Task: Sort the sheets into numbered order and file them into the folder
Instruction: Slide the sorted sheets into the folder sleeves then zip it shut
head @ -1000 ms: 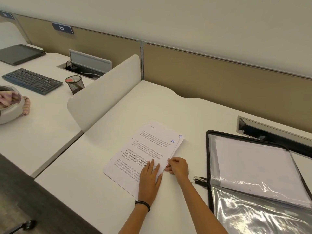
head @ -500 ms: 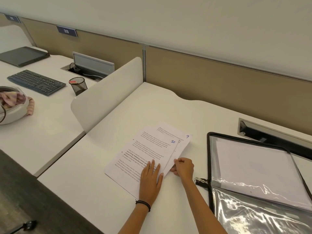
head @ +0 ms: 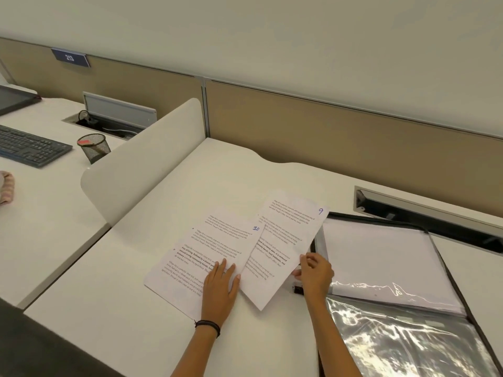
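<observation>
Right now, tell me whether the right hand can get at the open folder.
Probably yes. The right hand, pinching sheet 9, sits at the left edge of the folder with nothing between them; it would carry the sheet along.

Forearms bare to the frame's edge. Thin black band (head: 208,325), two or three strands, on the wrist behind the left hand (head: 220,289).

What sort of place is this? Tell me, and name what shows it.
Most likely an open-plan office: tan partition panels, one bearing a numbered plate, plus a keyboard and mesh pen cup on the neighbouring desk.
</observation>
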